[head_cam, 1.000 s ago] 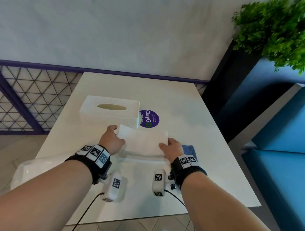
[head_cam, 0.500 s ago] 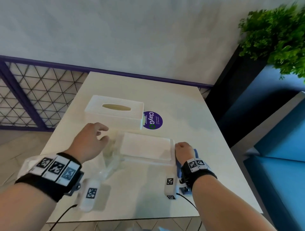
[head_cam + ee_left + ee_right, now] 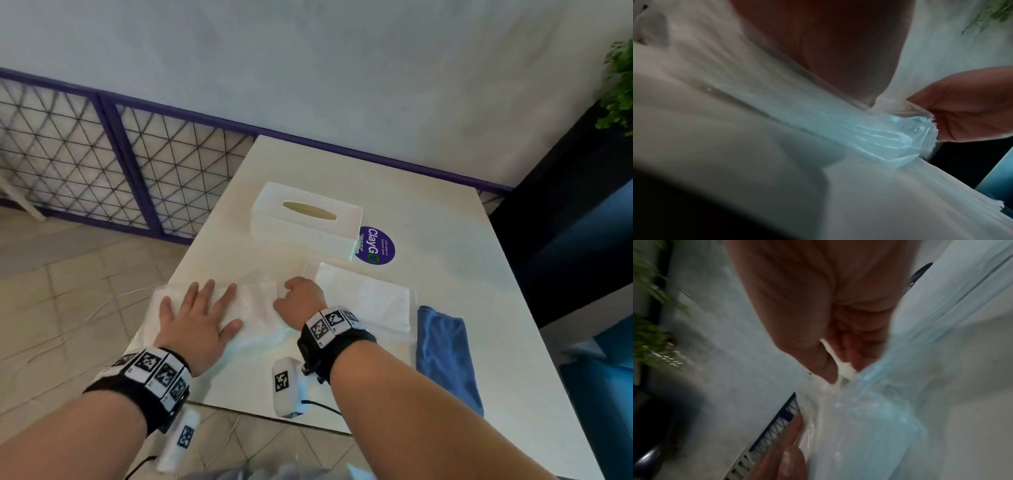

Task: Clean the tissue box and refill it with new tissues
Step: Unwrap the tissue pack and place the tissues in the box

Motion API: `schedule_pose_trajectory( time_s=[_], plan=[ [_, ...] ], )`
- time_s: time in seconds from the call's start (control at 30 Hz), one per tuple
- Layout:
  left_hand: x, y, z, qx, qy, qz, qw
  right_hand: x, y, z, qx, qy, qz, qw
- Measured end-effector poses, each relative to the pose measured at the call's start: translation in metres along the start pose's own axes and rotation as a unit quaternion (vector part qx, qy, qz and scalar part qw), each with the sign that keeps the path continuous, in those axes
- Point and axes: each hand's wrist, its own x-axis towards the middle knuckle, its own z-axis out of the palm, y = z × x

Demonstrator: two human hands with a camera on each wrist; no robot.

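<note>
The white tissue box, with an oval slot on top, stands at the middle of the white table. In front of it lies a bare stack of white tissues. A clear plastic wrapper lies flattened to the stack's left. My left hand presses flat on the wrapper with fingers spread. My right hand pinches the wrapper's end beside the stack. The right wrist view shows thumb and fingers closed on the plastic. In the left wrist view the wrapper bunches in the right hand.
A folded blue cloth lies at the table's right front. A round purple sticker sits next to the box. A mesh railing and tiled floor lie to the left, dark seating to the right. The table's front edge is near my wrists.
My right hand crossed from the stack's right end to its left end and took the wrapper. My left hand came down flat on the wrapper, now left of the stack. The view swung left.
</note>
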Motion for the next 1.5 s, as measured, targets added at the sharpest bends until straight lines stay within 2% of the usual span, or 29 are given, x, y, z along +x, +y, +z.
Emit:
schedule_pose_trajectory(
  time_s=[0.1,0.2,0.33,0.5,0.57,0.63,0.73,0.8,0.9,1.03,1.1,1.13,1.17,1.2,1.23,1.3,1.33,1.4,1.47,1.5],
  plan=[
    [-0.003,0.000,0.006,-0.014,-0.001,0.004,1.000,0.006,-0.005,0.011,-0.056,-0.032,0.052,0.997],
    [-0.003,0.000,0.007,-0.015,0.003,0.006,1.000,0.009,-0.008,0.023,-0.070,-0.033,0.044,0.996],
    [-0.003,-0.001,0.009,-0.027,0.009,0.002,1.000,0.007,-0.011,0.022,-0.025,0.006,0.022,0.999],
    [-0.003,-0.003,0.008,-0.032,-0.006,0.010,0.999,0.011,-0.018,0.022,-0.005,-0.051,0.071,0.996],
    [-0.005,-0.005,0.004,-0.032,-0.012,0.025,0.999,0.010,-0.022,0.020,-0.005,-0.053,0.057,0.997],
    [-0.009,-0.008,0.003,-0.018,-0.005,0.033,0.999,0.007,-0.028,0.015,0.002,-0.035,0.034,0.999],
    [-0.013,-0.009,0.002,-0.021,0.030,0.004,0.999,0.003,-0.036,0.000,0.069,0.016,0.035,0.997],
    [-0.013,-0.006,0.000,-0.028,0.032,-0.020,0.999,-0.002,-0.041,-0.021,0.108,0.049,0.032,0.992],
    [-0.009,0.001,-0.007,-0.036,0.034,-0.053,0.997,-0.017,-0.045,-0.069,0.083,0.109,-0.003,0.991],
    [0.006,0.016,-0.024,-0.004,-0.039,-0.091,0.995,-0.049,-0.040,-0.137,0.040,0.204,-0.044,0.977],
    [0.010,0.031,-0.036,-0.045,-0.016,-0.031,0.998,-0.065,-0.034,-0.161,0.011,0.225,-0.055,0.973],
    [0.007,0.043,-0.046,-0.119,0.018,0.027,0.992,-0.072,-0.031,-0.170,0.002,0.226,-0.061,0.972],
    [0.008,0.054,-0.051,-0.231,0.048,0.082,0.968,-0.079,-0.028,-0.176,-0.004,0.220,-0.064,0.973],
    [0.010,0.065,-0.054,-0.367,0.066,0.117,0.920,-0.085,-0.026,-0.180,-0.008,0.213,-0.068,0.975],
    [0.011,0.077,-0.057,-0.502,0.059,0.116,0.855,-0.091,-0.023,-0.182,-0.006,0.205,-0.069,0.976],
    [0.018,0.096,-0.056,-0.678,-0.004,0.042,0.734,-0.100,-0.018,-0.183,0.030,0.189,-0.068,0.979],
    [0.019,0.103,-0.055,-0.722,-0.047,0.007,0.690,-0.103,-0.015,-0.183,0.058,0.184,-0.066,0.979],
    [0.018,0.112,-0.052,-0.772,-0.134,-0.021,0.622,-0.109,-0.006,-0.182,0.116,0.185,-0.061,0.974],
    [0.013,0.117,-0.049,-0.811,-0.190,0.006,0.554,-0.111,0.010,-0.177,0.180,0.189,-0.048,0.964],
    [0.012,0.117,-0.046,-0.822,-0.195,0.023,0.535,-0.111,0.022,-0.173,0.212,0.189,-0.036,0.958]
  ],
)
